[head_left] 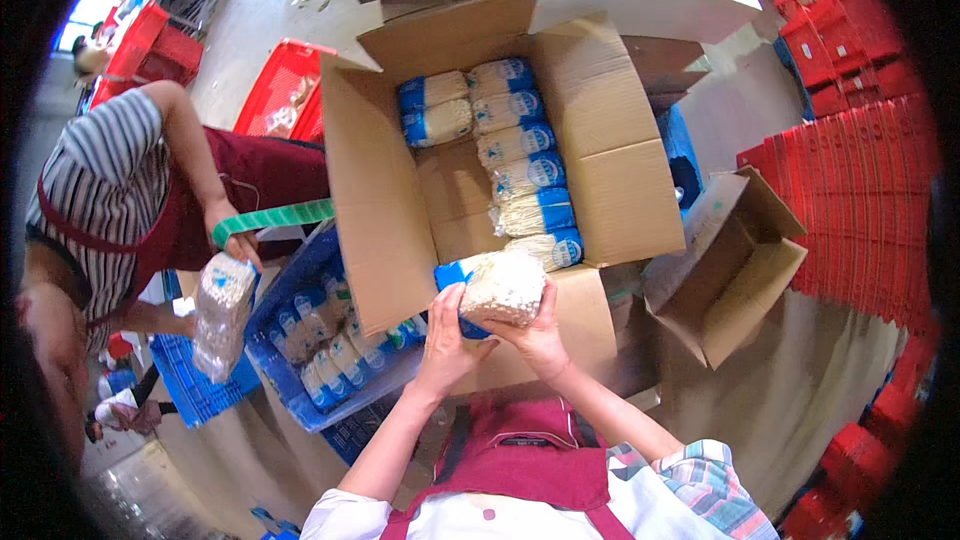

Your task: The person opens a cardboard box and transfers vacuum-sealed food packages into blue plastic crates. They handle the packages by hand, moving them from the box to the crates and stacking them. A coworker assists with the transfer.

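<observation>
Between my two hands is a clear-and-blue bag of enoki mushrooms (505,290), its pale caps facing up. My left hand (445,340) grips its left side, and my right hand (537,333) wraps its right side. Both are over the near edge of an open cardboard box (375,210). Inside, a column of similar bags (525,175) lies along the right wall. A shorter stack (435,110) fills the far left corner, and bare cardboard shows below it.
On the left, a person in a striped top holds a clear mushroom pack (222,315) and a green strip (285,218). A blue crate (270,335) of bags stands beside my box. An open carton (725,270) and stacked red crates (840,205) are on the right.
</observation>
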A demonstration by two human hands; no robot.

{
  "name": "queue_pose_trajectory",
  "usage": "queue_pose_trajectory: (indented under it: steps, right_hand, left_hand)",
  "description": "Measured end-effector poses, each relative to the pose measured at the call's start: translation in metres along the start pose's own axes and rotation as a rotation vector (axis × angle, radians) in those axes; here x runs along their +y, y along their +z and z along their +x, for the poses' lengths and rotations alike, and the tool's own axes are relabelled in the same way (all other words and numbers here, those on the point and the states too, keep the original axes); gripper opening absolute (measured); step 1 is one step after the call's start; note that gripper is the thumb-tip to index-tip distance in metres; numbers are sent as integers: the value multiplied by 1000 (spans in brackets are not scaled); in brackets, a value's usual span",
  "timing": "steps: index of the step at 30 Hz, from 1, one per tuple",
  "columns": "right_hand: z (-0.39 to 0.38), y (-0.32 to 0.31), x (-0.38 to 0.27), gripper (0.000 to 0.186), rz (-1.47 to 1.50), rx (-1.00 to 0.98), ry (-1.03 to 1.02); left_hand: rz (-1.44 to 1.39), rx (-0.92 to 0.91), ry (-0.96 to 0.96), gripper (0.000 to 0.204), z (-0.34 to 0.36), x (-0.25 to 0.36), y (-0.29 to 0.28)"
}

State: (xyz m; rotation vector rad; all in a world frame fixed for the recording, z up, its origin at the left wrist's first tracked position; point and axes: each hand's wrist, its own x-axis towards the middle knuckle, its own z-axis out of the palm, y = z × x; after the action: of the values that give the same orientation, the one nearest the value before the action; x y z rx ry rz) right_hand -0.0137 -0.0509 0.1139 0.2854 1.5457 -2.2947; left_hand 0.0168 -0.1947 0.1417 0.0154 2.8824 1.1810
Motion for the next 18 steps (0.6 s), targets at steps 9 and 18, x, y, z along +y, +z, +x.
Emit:
queue_pose_trajectory:
  steps: [9,18]
  right_hand:
    - [-57,53,-10,85,-110,-229,124]
    - [-78,49,-1,31,-683,-325,-107]
  left_hand:
    - [109,262,68,95,-58,-11,-37]
    - [-351,654,-845,82,-172,-77,-73]
